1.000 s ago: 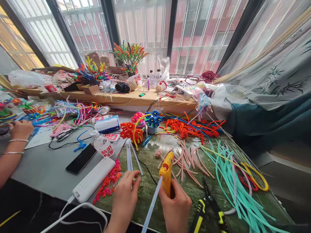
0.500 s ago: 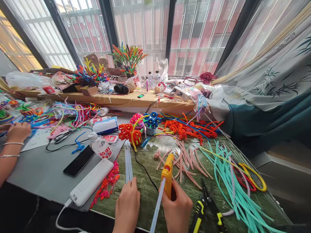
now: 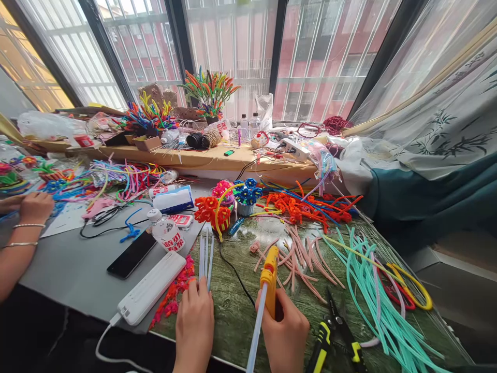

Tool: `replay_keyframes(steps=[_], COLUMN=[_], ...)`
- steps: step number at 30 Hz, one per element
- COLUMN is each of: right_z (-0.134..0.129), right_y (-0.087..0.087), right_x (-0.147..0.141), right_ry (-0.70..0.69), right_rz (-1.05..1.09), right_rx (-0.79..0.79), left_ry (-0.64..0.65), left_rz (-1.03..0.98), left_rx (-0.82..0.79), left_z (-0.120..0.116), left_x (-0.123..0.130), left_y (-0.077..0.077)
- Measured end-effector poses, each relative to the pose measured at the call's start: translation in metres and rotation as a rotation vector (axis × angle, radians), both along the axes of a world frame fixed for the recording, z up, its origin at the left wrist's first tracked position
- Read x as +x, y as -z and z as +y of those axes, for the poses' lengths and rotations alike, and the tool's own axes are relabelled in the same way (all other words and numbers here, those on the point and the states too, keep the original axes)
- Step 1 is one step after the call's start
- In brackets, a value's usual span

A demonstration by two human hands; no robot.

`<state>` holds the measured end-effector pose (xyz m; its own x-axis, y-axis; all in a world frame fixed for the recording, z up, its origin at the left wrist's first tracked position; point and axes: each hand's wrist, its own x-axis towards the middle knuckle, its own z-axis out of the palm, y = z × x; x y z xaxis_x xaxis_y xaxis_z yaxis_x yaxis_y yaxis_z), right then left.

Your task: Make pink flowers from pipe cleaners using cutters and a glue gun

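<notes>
In my right hand (image 3: 286,329) is a yellow hot glue gun (image 3: 271,272), nozzle pointing away from me. A long translucent glue stick (image 3: 256,331) sticks out of its back end toward me. My left hand (image 3: 195,324) rests on the green table, its bent fingers closed over the near ends of several loose glue sticks (image 3: 202,254). The sticks' far ends fan slightly apart. Beyond them stands a pot of orange pipe-cleaner flowers (image 3: 212,211) with a yellow stem bent over it. Pink pipe-cleaner pieces (image 3: 301,259) lie past the glue gun.
Black-yellow pliers (image 3: 337,324) and turquoise pipe cleaners (image 3: 375,290) lie at right, with yellow-handled scissors (image 3: 411,285). A white power strip (image 3: 151,287), a phone (image 3: 132,254) and a bottle (image 3: 166,230) are at left. Another person's hand (image 3: 37,210) works at far left.
My left hand has shifted slightly left and toward me, and the glue sticks under it have spread apart. My right hand still holds the glue gun. The view has turned a little left.
</notes>
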<state>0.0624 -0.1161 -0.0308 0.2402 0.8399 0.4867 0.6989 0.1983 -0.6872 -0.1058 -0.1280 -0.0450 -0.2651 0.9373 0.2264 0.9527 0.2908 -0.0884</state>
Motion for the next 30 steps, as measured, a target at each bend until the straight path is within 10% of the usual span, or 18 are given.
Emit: replay_keyframes(steps=[20,30], right_z=[0.003,0.017], right_y=[0.002,-0.016], right_x=[-0.01,-0.019], right_ry=[0.018,-0.031], right_rz=[0.15,0.453], right_rx=[-0.106,-0.177], left_ry=[0.063,-0.204], left_rz=[0.014,-0.359], left_rx=[0.02,0.033], left_z=[-0.021,0.042], left_x=[-0.038,-0.007], left_y=[0.022,-0.06])
